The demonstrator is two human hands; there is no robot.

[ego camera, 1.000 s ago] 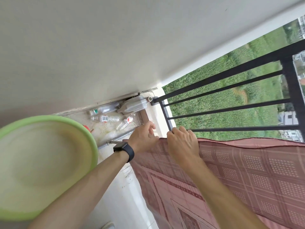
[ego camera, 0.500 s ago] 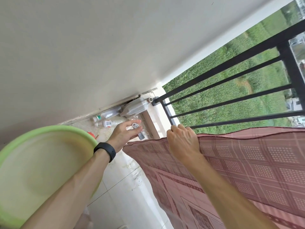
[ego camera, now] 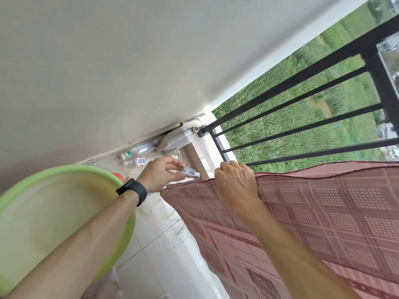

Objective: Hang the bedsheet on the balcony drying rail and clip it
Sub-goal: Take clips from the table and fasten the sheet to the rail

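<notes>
Outside, bedsheet (ego camera: 323, 212) drapes railing (ego camera: 381, 87) above tiled floor (ego camera: 155, 255).

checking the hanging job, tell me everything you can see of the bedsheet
The bedsheet is thin reddish-brown cloth with checked and dotted squares and a dark hem. It hangs from the black railing, top edge wavy. The right hand grips that edge near its free corner; the left hand holds a clip close by.
</notes>
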